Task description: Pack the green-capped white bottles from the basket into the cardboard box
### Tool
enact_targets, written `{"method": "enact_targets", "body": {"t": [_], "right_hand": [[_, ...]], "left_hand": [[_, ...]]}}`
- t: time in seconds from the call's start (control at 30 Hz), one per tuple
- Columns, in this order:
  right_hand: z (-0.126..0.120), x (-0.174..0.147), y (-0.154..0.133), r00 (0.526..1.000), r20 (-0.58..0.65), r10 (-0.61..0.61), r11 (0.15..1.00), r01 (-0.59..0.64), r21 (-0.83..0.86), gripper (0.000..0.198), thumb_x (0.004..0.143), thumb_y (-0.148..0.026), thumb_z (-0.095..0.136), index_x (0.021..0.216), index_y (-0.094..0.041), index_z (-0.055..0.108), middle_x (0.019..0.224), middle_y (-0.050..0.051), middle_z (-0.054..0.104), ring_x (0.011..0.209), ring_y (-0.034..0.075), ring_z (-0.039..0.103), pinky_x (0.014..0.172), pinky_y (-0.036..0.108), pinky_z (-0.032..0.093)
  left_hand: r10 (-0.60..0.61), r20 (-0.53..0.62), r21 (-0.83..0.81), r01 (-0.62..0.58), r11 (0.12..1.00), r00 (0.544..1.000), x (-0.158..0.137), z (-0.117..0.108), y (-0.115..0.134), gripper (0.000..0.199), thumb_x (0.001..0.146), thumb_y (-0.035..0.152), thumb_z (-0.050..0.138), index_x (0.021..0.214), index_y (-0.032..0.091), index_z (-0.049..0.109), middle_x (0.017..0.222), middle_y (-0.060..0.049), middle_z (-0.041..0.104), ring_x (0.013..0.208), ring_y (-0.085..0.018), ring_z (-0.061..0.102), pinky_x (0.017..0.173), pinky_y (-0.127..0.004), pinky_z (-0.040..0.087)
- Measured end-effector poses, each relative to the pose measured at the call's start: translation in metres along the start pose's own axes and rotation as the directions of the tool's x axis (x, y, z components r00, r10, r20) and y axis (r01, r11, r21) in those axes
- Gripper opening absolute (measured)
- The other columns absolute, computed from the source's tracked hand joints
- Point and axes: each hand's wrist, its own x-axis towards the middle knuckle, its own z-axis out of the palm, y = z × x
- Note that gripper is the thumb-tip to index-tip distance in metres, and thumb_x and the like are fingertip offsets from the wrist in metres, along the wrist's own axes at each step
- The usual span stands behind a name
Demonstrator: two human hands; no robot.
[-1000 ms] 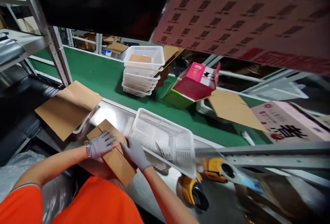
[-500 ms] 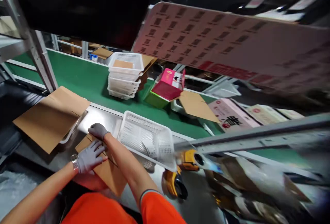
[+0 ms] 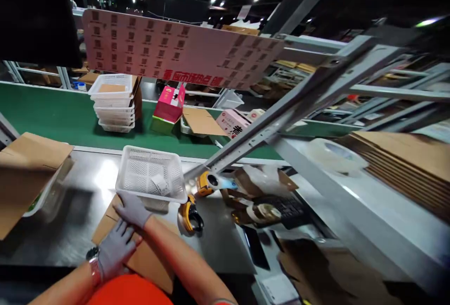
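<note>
Resting on a brown cardboard box (image 3: 151, 263): left hand (image 3: 115, 251) and right hand (image 3: 133, 209)

Head view: the brown cardboard box lies on the steel worktop (image 3: 77, 216), close before the person's orange shirt (image 3: 130, 291); the left hand, grey-gloved, with a wristwatch (image 3: 93, 252), lies on it, fingers a little apart; the right hand, gloved likewise, lies over its far part, just beside the left one, and whether its fingers grip the cardboard I cannot tell; just beyond stands a white perforated basket (image 3: 176, 174) with a paper slip (image 3: 160, 183) inside; to its right sit a yellow-and-black tape dispenser (image 3: 191, 213) and a second yellow dispenser (image 3: 203, 184); behind, a stack of white baskets (image 3: 114, 113) and a magenta carton (image 3: 168, 106) stand on the green conveyor belt (image 3: 52, 115).
</note>
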Motion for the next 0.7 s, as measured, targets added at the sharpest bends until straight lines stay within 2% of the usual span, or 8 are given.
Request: {"method": "enact_targets", "body": {"t": [0.1, 0.17, 0.27, 0.33, 0.4, 0.47, 0.6, 0.7], "right_hand": [[-0.015, -0.066, 0.05, 0.992, -0.12, -0.038, 0.994, 0.05, 0.099, 0.057, 0.105, -0.038, 0.065, 0.158, -0.015, 0.068, 0.153, 0.02, 0.077, 0.138, 0.033, 0.076, 0.122, 0.047, 0.059], [-0.016, -0.108, 0.086, 0.969, -0.247, -0.025, 0.996, 0.046, 0.081, 0.059, 0.106, -0.039, 0.061, 0.16, -0.014, 0.067, 0.162, 0.022, 0.072, 0.15, 0.036, 0.069, 0.131, 0.054, 0.054], [0.002, -0.151, 0.133, 0.904, -0.423, 0.061, 0.997, -0.033, 0.075, 0.074, 0.098, -0.049, 0.073, 0.162, -0.013, 0.067, 0.176, 0.027, 0.058, 0.169, 0.047, 0.05, 0.14, 0.069, 0.04], [0.024, -0.164, 0.152, 0.874, -0.447, 0.189, 0.97, -0.096, 0.222, 0.084, 0.092, -0.054, 0.078, 0.165, -0.015, 0.064, 0.18, 0.027, 0.052, 0.171, 0.049, 0.046, 0.139, 0.07, 0.042], [0.044, -0.167, 0.159, 0.861, -0.403, 0.31, 0.886, -0.108, 0.451, 0.088, 0.094, -0.058, 0.075, 0.171, -0.018, 0.058, 0.181, 0.025, 0.052, 0.169, 0.045, 0.051, 0.137, 0.065, 0.048], [0.057, -0.166, 0.159, 0.859, -0.353, 0.372, 0.785, -0.088, 0.613, 0.09, 0.097, -0.062, 0.069, 0.174, -0.02, 0.052, 0.181, 0.023, 0.052, 0.165, 0.042, 0.055, 0.136, 0.061, 0.049], [0.055, -0.163, 0.147, 0.854, -0.346, 0.389, 0.726, -0.053, 0.686, 0.093, 0.098, -0.067, 0.063, 0.175, -0.018, 0.047, 0.183, 0.025, 0.047, 0.169, 0.041, 0.048, 0.142, 0.064, 0.037], [0.046, -0.161, 0.142, 0.888, -0.319, 0.331, 0.718, -0.017, 0.696, 0.094, 0.099, -0.068, 0.06, 0.174, -0.015, 0.046, 0.181, 0.028, 0.047, 0.168, 0.04, 0.048, 0.141, 0.062, 0.038]], "left_hand": [[-0.067, -0.005, 0.007, 0.067, 0.998, 0.998, 0.005, -0.003, 0.012, 0.102, 0.08, 0.066, 0.094, 0.17, 0.029, 0.062, 0.184, -0.026, 0.05, 0.168, -0.059, 0.046, 0.137, -0.087, 0.031], [-0.118, 0.022, 0.012, 0.118, 0.993, 0.993, 0.005, -0.006, 0.019, 0.104, 0.077, 0.061, 0.097, 0.169, 0.028, 0.063, 0.184, -0.027, 0.049, 0.169, -0.062, 0.043, 0.135, -0.09, 0.029], [-0.202, 0.05, 0.013, 0.201, 0.979, 0.978, 0.007, -0.013, 0.026, 0.104, 0.078, 0.063, 0.098, 0.168, 0.026, 0.063, 0.186, -0.028, 0.044, 0.171, -0.063, 0.039, 0.136, -0.091, 0.026], [-0.256, 0.079, 0.036, 0.254, 0.967, 0.963, 0.009, -0.018, 0.032, 0.106, 0.077, 0.061, 0.099, 0.169, 0.023, 0.062, 0.188, -0.028, 0.04, 0.173, -0.063, 0.035, 0.139, -0.089, 0.023], [-0.304, 0.124, 0.071, 0.297, 0.952, 0.945, 0.011, -0.027, 0.038, 0.111, 0.073, 0.053, 0.103, 0.17, 0.022, 0.06, 0.189, -0.029, 0.038, 0.175, -0.062, 0.033, 0.14, -0.087, 0.022], [-0.346, 0.164, 0.098, 0.334, 0.938, 0.924, 0.013, -0.038, 0.046, 0.114, 0.071, 0.045, 0.105, 0.171, 0.02, 0.058, 0.189, -0.03, 0.038, 0.175, -0.061, 0.032, 0.141, -0.085, 0.023], [-0.379, 0.206, 0.097, 0.367, 0.925, 0.902, 0.018, -0.068, 0.064, 0.11, 0.071, 0.036, 0.107, 0.168, 0.015, 0.06, 0.186, -0.031, 0.042, 0.173, -0.059, 0.037, 0.142, -0.08, 0.025], [-0.404, 0.195, 0.112, 0.389, 0.914, 0.894, 0.023, -0.085, 0.076, 0.101, 0.076, 0.028, 0.105, 0.165, 0.008, 0.061, 0.182, -0.032, 0.047, 0.169, -0.055, 0.043, 0.142, -0.072, 0.03]]}}
